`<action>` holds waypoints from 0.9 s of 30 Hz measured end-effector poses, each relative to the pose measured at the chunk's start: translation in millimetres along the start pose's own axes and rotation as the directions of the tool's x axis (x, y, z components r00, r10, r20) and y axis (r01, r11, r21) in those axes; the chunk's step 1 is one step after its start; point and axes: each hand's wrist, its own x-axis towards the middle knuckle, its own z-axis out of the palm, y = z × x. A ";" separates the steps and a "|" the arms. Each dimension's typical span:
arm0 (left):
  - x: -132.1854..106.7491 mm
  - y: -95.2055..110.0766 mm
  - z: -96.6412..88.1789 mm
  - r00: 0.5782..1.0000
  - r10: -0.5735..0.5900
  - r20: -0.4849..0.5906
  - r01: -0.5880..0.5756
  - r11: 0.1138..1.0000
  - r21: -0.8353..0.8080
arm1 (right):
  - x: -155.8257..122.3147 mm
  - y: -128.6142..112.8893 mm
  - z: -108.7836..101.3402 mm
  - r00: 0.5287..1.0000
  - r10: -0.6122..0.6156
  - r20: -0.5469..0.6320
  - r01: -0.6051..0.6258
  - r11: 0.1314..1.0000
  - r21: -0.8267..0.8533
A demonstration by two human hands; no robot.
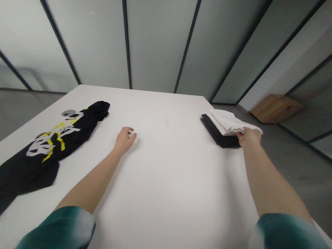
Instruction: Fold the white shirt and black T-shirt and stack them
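Note:
My left hand point(125, 140) lies loosely curled on the white table point(167, 113), holding nothing I can make out. To its left lies a black garment point(28, 178) with white and yellow print, spread lengthwise and somewhat rumpled. My right hand point(249, 138) is at the near edge of a folded white garment point(227, 122), its fingers on the fabric. That white garment rests on a folded black garment point(216, 135), and the two form a neat stack at the table's far right.
A wooden box point(276, 108) sits on the grey floor point(318, 186) beyond the table's right side. Frosted glass panels point(157, 33) with dark frames stand behind the table. Teal and white sleeves point(67, 232) cover my upper arms.

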 end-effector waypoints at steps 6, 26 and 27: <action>0.0 0.1 -0.2 1.000 -0.007 -0.006 0.007 1.000 -0.001 | -18.2 -11.6 1.3 0.969 0.249 -0.003 -0.247 0.962 0.113; -0.9 1.1 -2.9 0.997 -0.029 0.067 0.026 0.998 0.051 | -151.4 84.5 63.9 0.614 -0.242 0.751 0.693 0.621 -0.367; -0.9 1.1 -2.7 0.997 -0.026 0.073 0.022 0.998 0.058 | -156.5 89.4 68.2 0.565 -0.252 0.785 0.749 0.556 -0.360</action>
